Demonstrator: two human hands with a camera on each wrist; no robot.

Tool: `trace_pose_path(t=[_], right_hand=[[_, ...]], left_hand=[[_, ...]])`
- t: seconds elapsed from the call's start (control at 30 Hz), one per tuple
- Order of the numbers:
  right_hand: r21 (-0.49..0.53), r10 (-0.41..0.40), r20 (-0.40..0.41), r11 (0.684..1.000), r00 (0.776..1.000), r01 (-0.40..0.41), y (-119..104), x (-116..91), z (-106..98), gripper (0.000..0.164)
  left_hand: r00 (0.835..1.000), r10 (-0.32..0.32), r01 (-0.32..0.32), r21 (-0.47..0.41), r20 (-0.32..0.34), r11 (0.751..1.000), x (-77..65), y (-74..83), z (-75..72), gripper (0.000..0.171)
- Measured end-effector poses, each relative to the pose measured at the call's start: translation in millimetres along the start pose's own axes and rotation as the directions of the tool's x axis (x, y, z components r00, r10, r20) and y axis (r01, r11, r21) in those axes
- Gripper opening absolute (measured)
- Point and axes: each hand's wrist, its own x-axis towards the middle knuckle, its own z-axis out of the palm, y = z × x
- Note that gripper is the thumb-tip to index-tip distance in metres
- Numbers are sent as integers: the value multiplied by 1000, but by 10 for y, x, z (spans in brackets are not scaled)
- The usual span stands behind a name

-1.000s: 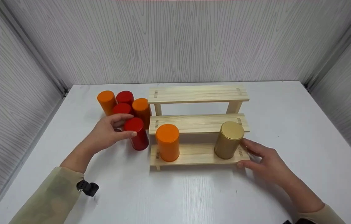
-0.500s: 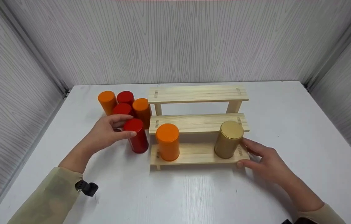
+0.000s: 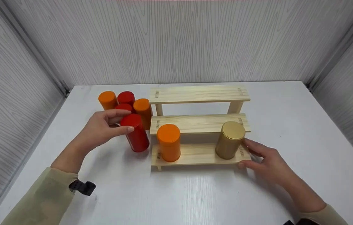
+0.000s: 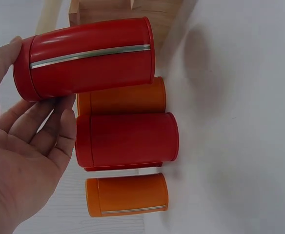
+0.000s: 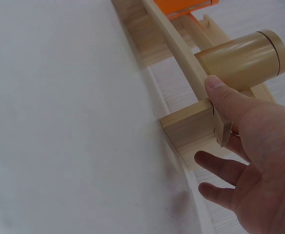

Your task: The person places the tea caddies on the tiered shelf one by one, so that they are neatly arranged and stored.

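My left hand (image 3: 101,128) grips a red tin canister (image 3: 138,139) near its lid, thumb on one side and fingers on the other. The canister leans, and in the left wrist view its shadow lies apart from its base. At the right end of a three-step wooden shelf (image 3: 198,154), my right hand (image 3: 267,161) pinches the lowest board, with the thumb (image 5: 218,87) on the front edge. On that board stand an orange canister (image 3: 169,147) at the left and a gold canister (image 3: 230,143) at the right, close to my right fingers.
Behind my left hand, more canisters cluster left of the shelf: orange ones (image 3: 107,99) (image 3: 143,111) and red ones (image 3: 126,97) (image 3: 123,107). Both upper boards (image 3: 199,94) of the shelf are bare. Pale wood-grain panels (image 3: 182,43) enclose the white table (image 3: 176,197).
My left hand has shifted slightly back and left, tipping the top of the red canister that way. The right hand, the shelf and its two canisters stay where they were.
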Motion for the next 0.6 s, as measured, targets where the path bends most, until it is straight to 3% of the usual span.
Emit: trace_pose_path(t=[0.4,0.6], right_hand=[[-3,25,12,1000,1000,-25,8,1,-3,88],[10,-19,-6,1000,1000,19,4,6,7,83]], left_hand=[[996,92,-93,-41,-13,995,-47,256,-30,54],[989,146,-145,-64,2,987,-56,361,-41,52]])
